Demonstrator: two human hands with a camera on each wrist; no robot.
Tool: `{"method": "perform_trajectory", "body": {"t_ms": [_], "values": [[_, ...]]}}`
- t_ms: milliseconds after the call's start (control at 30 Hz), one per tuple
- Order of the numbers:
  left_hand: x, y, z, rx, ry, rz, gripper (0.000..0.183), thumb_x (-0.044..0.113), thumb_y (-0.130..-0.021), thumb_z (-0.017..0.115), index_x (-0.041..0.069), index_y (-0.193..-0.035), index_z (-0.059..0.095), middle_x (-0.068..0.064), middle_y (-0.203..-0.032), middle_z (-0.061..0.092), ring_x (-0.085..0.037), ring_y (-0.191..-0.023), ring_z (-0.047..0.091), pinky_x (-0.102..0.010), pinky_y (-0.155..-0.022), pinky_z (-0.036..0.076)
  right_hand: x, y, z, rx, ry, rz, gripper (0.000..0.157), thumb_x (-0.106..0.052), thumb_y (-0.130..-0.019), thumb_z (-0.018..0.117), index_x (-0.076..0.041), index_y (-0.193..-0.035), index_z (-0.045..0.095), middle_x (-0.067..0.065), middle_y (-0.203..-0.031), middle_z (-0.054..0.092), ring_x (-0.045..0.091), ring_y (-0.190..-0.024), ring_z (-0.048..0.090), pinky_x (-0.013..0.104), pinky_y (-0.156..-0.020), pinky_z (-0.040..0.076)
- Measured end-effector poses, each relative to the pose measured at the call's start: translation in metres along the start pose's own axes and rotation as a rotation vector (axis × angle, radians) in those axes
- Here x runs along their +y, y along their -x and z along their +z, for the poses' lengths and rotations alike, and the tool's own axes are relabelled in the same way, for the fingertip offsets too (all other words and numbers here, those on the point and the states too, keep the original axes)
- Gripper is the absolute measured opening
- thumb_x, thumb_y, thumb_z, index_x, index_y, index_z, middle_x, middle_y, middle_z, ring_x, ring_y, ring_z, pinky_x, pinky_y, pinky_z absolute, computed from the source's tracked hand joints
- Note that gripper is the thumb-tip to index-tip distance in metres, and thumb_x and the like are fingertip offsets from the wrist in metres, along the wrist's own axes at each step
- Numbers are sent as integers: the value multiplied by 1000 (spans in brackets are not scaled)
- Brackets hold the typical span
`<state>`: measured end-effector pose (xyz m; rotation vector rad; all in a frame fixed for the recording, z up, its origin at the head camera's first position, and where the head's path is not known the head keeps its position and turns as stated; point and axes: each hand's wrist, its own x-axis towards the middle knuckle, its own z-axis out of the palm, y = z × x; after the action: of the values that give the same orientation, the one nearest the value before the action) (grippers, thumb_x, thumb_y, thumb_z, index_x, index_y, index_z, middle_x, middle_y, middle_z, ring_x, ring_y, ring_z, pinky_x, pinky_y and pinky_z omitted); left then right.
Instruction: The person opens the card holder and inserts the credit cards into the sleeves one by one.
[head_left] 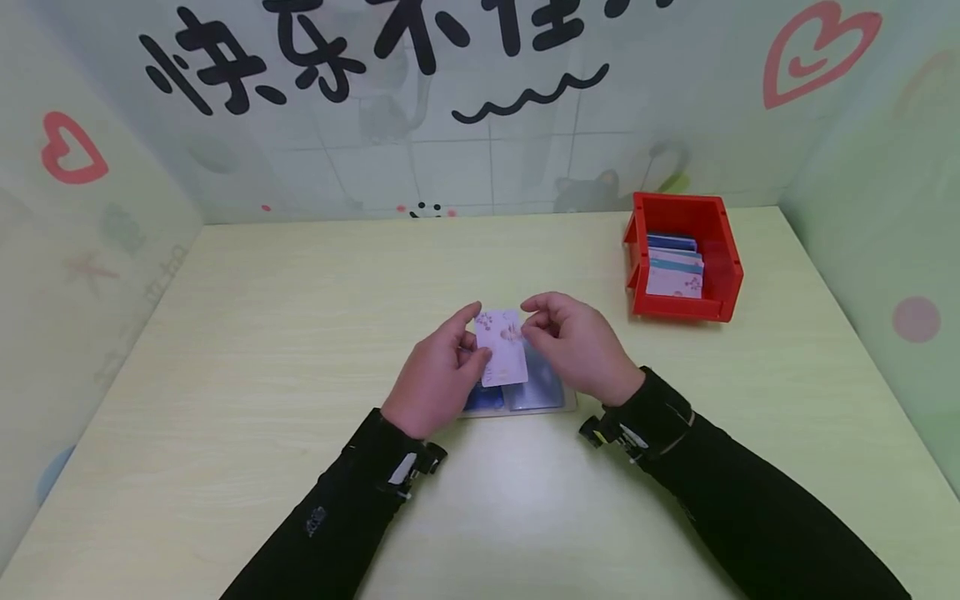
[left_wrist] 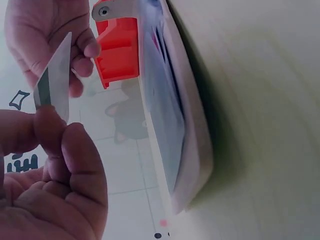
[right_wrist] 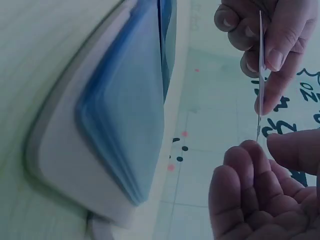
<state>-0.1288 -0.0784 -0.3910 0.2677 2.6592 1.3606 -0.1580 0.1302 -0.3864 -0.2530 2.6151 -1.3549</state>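
Observation:
My left hand (head_left: 441, 372) pinches a pale pink card with a flower print (head_left: 501, 348) by its left edge, thumb on the front. The card is upright, raised over an open card holder (head_left: 567, 401). By the card's upper right edge is my right hand (head_left: 573, 342), its fingers loosely bent. In the right wrist view the right hand's fingertips (right_wrist: 250, 150) meet or almost meet the card's edge (right_wrist: 260, 100), with the thumb apart. The holder lies on the table with clear bluish sleeves (right_wrist: 132, 100) and a pale cover (left_wrist: 197, 155); a dark blue card (head_left: 484, 398) shows at its left.
A red plastic bin (head_left: 686, 309) stands at the back right of the pale wooden table (head_left: 300, 317). Several blue and pink cards (head_left: 675, 283) stand inside it. Printed panels (head_left: 450, 167) enclose the table at the back and sides.

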Motion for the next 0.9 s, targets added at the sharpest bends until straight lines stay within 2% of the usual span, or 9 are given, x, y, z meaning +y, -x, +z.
{"method": "perform_trajectory", "body": {"t_ms": [167, 333, 600, 900], "values": [[-4, -2, -2, 4, -69, -38, 60, 17, -106, 62, 9, -161, 41, -6, -108, 66, -19, -88, 61, -32, -80, 52, 4, 0, -6, -104, 213, 36, 40, -15, -101, 69, -8, -140, 64, 9, -124, 72, 27, -112, 69, 44, -102, 59], [-7, -3, -4, 2, -129, -85, 54, 17, -105, 62, 6, -156, 47, -6, -106, 70, -18, -88, 64, -32, -81, 55, 7, 0, -10, -190, 312, 123, 47, -16, -100, 71, -9, -145, 60, 11, -138, 66, 29, -118, 67, 46, -105, 57], [-8, -3, -3, -48, -205, -119, 49, 16, -106, 59, 3, -153, 53, -4, -90, 64, -17, -76, 60, -29, -64, 46, 11, 0, -11, -231, 378, 128, 52, -14, -98, 73, -6, -148, 58, 13, -134, 66, 29, -116, 66, 46, -106, 57], [-10, -4, -1, -66, -236, -124, 48, 16, -106, 60, 6, -153, 53, -3, -92, 66, -17, -79, 62, -28, -64, 46, 15, 0, -11, -233, 384, 124, 54, -14, -97, 75, -6, -148, 57, 13, -131, 67, 28, -114, 65, 44, -105, 58]]}}
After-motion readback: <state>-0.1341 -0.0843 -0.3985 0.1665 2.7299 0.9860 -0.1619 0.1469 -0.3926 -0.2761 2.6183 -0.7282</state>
